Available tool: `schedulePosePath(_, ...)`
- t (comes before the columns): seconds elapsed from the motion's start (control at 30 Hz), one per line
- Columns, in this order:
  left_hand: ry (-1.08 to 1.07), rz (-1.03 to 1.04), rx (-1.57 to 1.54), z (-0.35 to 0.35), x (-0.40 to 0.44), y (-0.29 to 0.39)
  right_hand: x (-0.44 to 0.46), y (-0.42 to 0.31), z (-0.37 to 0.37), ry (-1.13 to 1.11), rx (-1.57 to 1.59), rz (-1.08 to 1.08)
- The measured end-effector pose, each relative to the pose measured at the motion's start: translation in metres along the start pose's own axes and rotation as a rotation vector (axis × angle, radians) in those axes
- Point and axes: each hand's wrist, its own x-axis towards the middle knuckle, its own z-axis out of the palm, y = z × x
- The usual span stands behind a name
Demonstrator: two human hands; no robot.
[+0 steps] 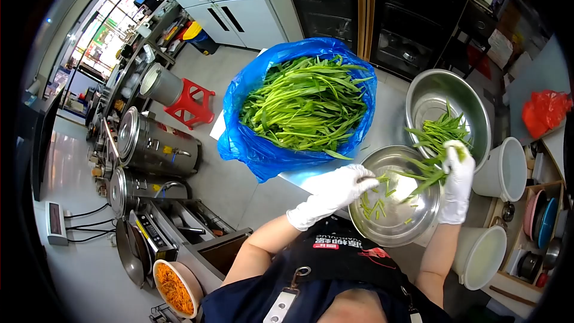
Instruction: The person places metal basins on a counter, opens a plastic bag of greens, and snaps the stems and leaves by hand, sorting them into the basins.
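My right hand (458, 173), in a white glove, is closed round a bunch of water spinach (431, 170) whose leaves hang over a shallow steel bowl (388, 234). Left of that bowl's middle, my gloved left hand (339, 191) pinches a short stem piece (382, 177) between thumb and fingers. Several cut stem pieces (373, 208) lie in the bowl. Behind my right hand, more leafy tops (445, 127) rest in a larger steel basin (477, 98). A blue plastic bag (234, 154) stands wide open in front of me, heaped with long water spinach (305, 104).
White buckets (501, 170) stand at the right, by a shelf with pans (543, 218). Large steel pots (158, 143) and a red stool (190, 104) are on the left. A tub of shredded orange food (174, 290) sits lower left. A red bag (545, 112) lies far right.
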Motion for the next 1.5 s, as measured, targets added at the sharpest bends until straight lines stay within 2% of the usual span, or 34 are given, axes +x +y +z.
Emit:
schedulePosePath(0.03,-0.083,0.047,0.133,-0.007,-0.001,0.0,0.003,0.0,-0.014,-0.019,0.071,-0.033)
schedulePosePath(0.1,0.142,0.248,0.283,-0.033,0.006,-0.005,0.005,0.006,-0.031,0.089,0.197,-0.02)
schedulePosePath(0.13,0.289,0.363,0.345,-0.059,0.01,-0.002,0.005,0.014,-0.044,0.042,0.254,-0.028)
schedulePosePath(0.17,0.449,0.317,0.424,-0.085,0.015,-0.002,0.005,0.024,-0.052,0.003,0.301,-0.016)
schedulePosePath(0.2,0.614,0.158,0.388,-0.112,0.019,-0.007,0.005,0.033,-0.056,-0.036,0.349,-0.005)
schedulePosePath(0.23,0.777,0.127,0.483,-0.139,0.024,-0.014,0.004,0.042,-0.057,-0.077,0.398,0.006)
schedulePosePath(0.3,0.875,0.136,0.728,-0.188,0.031,-0.041,-0.001,0.054,-0.045,-0.088,0.462,0.057)
schedulePosePath(0.37,0.569,-0.1,0.806,-0.217,0.03,-0.054,-0.001,0.066,-0.03,-0.124,0.478,0.061)
schedulePosePath(0.4,0.41,-0.215,0.731,-0.224,0.033,-0.054,-0.002,0.068,-0.021,-0.135,0.49,0.096)
schedulePosePath(0.43,0.37,-0.311,0.547,-0.225,0.036,-0.061,-0.005,0.064,-0.009,-0.123,0.544,0.114)
schedulePosePath(0.5,0.392,-0.169,0.585,-0.224,0.037,-0.065,-0.003,0.064,0.009,-0.266,0.618,0.043)
schedulePosePath(0.6,0.428,-0.183,0.511,-0.216,0.039,-0.056,-0.003,0.063,0.03,-0.317,0.615,0.049)
schedulePosePath(0.67,0.467,-0.12,0.561,-0.209,0.04,-0.048,-0.002,0.066,0.04,-0.374,0.616,0.042)
schedulePosePath(0.83,0.504,-0.007,0.548,-0.2,0.039,-0.043,-0.011,0.05,0.07,-0.383,0.668,0.185)
schedulePosePath(0.97,0.571,0.093,0.441,-0.179,0.02,-0.014,-0.019,0.025,0.091,-0.43,0.511,0.295)
schedulePosePath(1.03,0.611,0.327,0.588,-0.167,0.011,-0.002,-0.019,0.015,0.102,-0.495,0.373,0.288)
schedulePosePath(1.07,0.599,0.385,0.646,-0.163,0.006,0.005,-0.02,0.01,0.11,-0.484,0.245,0.262)
schedulePosePath(1.1,0.588,0.442,0.703,-0.16,0.002,0.009,-0.024,0.003,0.122,-0.445,0.093,0.096)
schedulePosePath(1.17,0.602,0.503,0.77,-0.153,-0.006,0.012,-0.025,0.003,0.135,-0.482,0.007,-0.007)
schedulePosePath(1.2,0.601,0.523,0.799,-0.151,-0.01,0.013,-0.026,0.002,0.143,-0.465,-0.091,-0.15)
schedulePosePath(1.23,0.601,0.542,0.83,-0.149,-0.013,0.014,-0.026,0.003,0.153,-0.408,-0.158,-0.382)
schedulePosePath(1.33,0.581,0.551,0.865,-0.144,-0.023,0.018,-0.029,-0.001,0.174,-0.404,-0.29,-0.635)
schedulePosePath(1.37,0.563,0.557,0.872,-0.143,-0.025,0.018,-0.03,-0.003,0.178,-0.381,-0.378,-0.809)
schedulePosePath(1.43,0.53,0.567,0.888,-0.141,-0.028,0.016,-0.033,-0.005,0.186,-0.419,-0.416,-0.957)
schedulePosePath(1.5,0.495,0.566,0.931,-0.14,-0.031,0.015,-0.034,-0.004,0.195,-0.465,-0.378,-0.897)
